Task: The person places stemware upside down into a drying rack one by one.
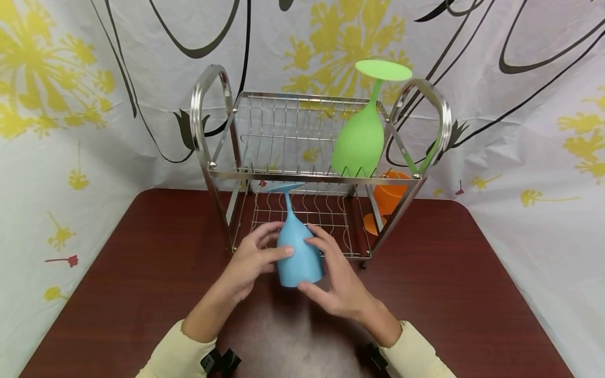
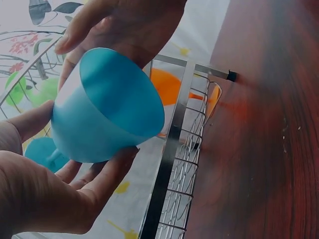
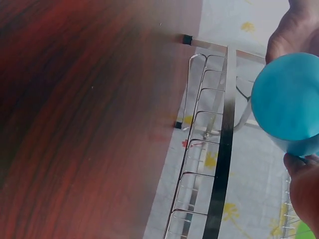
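Note:
A light blue goblet is held upside down in front of the rack, its foot at the top and its wide mouth facing down. My left hand grips the bowl from the left, thumb across its near face. On the other side my right hand holds the bowl, with fingers along its side and thumb by the rim. The left wrist view looks into the hollow blue bowl, with left-hand fingers curled beneath it. In the right wrist view the bowl is partly cut off.
A two-tier metal dish rack stands on the dark red table. An upside-down green goblet sits at the right of its upper tier. An orange goblet is at the right side lower down, partly behind the frame. Patterned cloth hangs behind.

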`<state>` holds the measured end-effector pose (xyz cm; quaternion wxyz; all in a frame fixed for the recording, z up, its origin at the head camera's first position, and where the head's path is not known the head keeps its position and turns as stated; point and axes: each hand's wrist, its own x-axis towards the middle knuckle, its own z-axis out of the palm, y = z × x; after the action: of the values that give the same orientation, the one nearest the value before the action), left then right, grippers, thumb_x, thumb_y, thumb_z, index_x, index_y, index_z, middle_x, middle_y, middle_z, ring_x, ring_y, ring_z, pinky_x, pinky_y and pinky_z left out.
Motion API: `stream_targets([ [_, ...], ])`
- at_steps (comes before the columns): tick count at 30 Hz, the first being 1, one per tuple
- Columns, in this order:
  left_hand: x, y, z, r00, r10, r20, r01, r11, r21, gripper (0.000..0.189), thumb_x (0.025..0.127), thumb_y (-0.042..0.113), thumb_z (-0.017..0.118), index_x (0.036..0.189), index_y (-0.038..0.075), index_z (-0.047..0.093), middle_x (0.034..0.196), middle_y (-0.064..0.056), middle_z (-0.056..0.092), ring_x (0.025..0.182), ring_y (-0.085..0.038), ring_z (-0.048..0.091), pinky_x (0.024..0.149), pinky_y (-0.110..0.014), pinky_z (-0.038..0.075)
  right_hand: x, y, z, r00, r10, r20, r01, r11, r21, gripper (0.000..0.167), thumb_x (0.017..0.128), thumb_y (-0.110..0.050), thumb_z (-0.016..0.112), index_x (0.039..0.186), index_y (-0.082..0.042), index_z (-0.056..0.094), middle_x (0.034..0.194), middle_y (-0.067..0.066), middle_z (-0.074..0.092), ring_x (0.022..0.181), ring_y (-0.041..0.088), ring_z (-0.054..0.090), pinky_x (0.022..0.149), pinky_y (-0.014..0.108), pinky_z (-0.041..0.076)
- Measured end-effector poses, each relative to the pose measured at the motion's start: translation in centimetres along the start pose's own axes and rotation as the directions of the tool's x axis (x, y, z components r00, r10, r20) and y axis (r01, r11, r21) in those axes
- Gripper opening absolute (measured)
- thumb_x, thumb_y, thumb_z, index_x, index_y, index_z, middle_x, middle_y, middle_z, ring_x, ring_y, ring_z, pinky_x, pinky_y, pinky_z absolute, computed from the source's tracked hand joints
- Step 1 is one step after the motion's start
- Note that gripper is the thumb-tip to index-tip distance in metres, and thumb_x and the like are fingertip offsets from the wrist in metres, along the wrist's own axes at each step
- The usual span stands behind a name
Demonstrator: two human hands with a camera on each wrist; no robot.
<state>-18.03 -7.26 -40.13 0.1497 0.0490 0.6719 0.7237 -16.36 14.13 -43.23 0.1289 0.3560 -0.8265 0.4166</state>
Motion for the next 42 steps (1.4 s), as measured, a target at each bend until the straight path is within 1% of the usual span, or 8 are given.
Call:
stream_targets([
  [4, 0.0, -0.1, 0.2, 0.999, 0.033, -0.001, -0.032, 0.999, 0.035, 0.061, 0.085, 0.015, 0.074, 0.140, 0.014, 0.047, 0.132, -0.015, 0.054, 0.108, -0.029, 0.062, 0.084, -0.041, 0.053, 0.1, 0.0, 0.1, 0.999, 0.046, -0.013, -0.046, 0.999, 0.004, 0.076, 0.081, -0.025, 0.074, 0.144, -0.014, 0.033, 0.156, 0.009, 0.027, 0.130, 0.026, 0.042, 0.096, 0.049, 0.048],
  [10, -0.1, -0.2, 0.6, 0.994, 0.108, 0.004, -0.108, 0.988, 0.113, 0.064, 0.082, 0.011, 0.077, 0.139, 0.014, 0.047, 0.133, -0.013, 0.054, 0.113, -0.030, 0.060, 0.092, -0.046, 0.051, 0.3, 0.0, 0.1, 0.996, 0.079, -0.034, -0.079, 0.997, 0.001, 0.085, 0.080, -0.025, 0.077, 0.149, -0.013, 0.029, 0.153, 0.009, 0.034, 0.127, 0.023, 0.046, 0.097, 0.047, 0.048],
  [14, -0.3, -0.1, 0.7, 0.988, 0.152, 0.004, -0.151, 0.974, 0.167, 0.065, 0.082, 0.011, 0.078, 0.139, 0.014, 0.048, 0.136, -0.011, 0.053, 0.117, -0.031, 0.057, 0.091, -0.048, 0.052, 0.5, 0.0, 0.0, 0.994, 0.105, -0.034, -0.105, 0.994, -0.009, 0.090, 0.079, -0.028, 0.079, 0.150, -0.012, 0.026, 0.148, 0.008, 0.040, 0.121, 0.022, 0.051, 0.093, 0.046, 0.051],
  [20, -0.4, -0.2, 0.9, 0.982, 0.189, 0.002, -0.184, 0.956, 0.227, 0.066, 0.081, 0.013, 0.079, 0.139, 0.016, 0.048, 0.140, -0.010, 0.049, 0.122, -0.033, 0.054, 0.088, -0.049, 0.054, 0.8, -0.1, 0.0, 0.990, 0.137, -0.035, -0.137, 0.990, -0.006, 0.092, 0.077, -0.029, 0.081, 0.150, -0.013, 0.027, 0.144, 0.008, 0.043, 0.117, 0.021, 0.055, 0.090, 0.042, 0.054],
  [26, -0.5, -0.3, 1.1, 0.978, 0.209, 0.009, -0.204, 0.945, 0.256, 0.067, 0.081, 0.011, 0.079, 0.139, 0.016, 0.047, 0.141, -0.011, 0.047, 0.125, -0.033, 0.053, 0.090, -0.048, 0.054, 1.0, 0.0, 0.0, 0.992, 0.120, -0.037, -0.120, 0.993, 0.017, 0.093, 0.076, -0.026, 0.083, 0.150, -0.013, 0.028, 0.144, 0.006, 0.042, 0.118, 0.021, 0.054, 0.090, 0.040, 0.055],
  [32, -0.5, -0.3, 1.2, 0.975, 0.222, 0.012, -0.216, 0.931, 0.295, 0.067, 0.081, 0.013, 0.079, 0.140, 0.015, 0.046, 0.140, -0.010, 0.048, 0.126, -0.031, 0.052, 0.091, -0.047, 0.053, 0.9, 0.1, 0.0, 0.992, 0.124, -0.027, -0.124, 0.992, 0.002, 0.093, 0.076, -0.026, 0.083, 0.150, -0.016, 0.028, 0.144, 0.005, 0.040, 0.119, 0.021, 0.051, 0.090, 0.040, 0.055],
  [39, -0.5, -0.4, 1.4, 0.970, 0.244, 0.025, -0.239, 0.923, 0.301, 0.066, 0.081, 0.011, 0.079, 0.139, 0.014, 0.048, 0.136, -0.010, 0.050, 0.124, -0.031, 0.052, 0.093, -0.047, 0.053, 0.8, 0.2, -0.1, 0.994, 0.102, -0.049, -0.103, 0.994, -0.024, 0.094, 0.074, -0.027, 0.085, 0.148, -0.009, 0.031, 0.143, 0.008, 0.040, 0.119, 0.023, 0.051, 0.089, 0.041, 0.055],
  [42, -0.6, -0.3, 1.4, 0.966, 0.256, 0.028, -0.253, 0.920, 0.300, 0.065, 0.081, 0.011, 0.078, 0.139, 0.013, 0.048, 0.135, -0.010, 0.051, 0.123, -0.030, 0.052, 0.094, -0.047, 0.052, 0.7, 0.2, -0.2, 0.995, 0.085, -0.060, -0.087, 0.996, -0.035, 0.095, 0.073, -0.027, 0.085, 0.149, -0.009, 0.031, 0.143, 0.009, 0.040, 0.119, 0.024, 0.051, 0.088, 0.041, 0.055],
])
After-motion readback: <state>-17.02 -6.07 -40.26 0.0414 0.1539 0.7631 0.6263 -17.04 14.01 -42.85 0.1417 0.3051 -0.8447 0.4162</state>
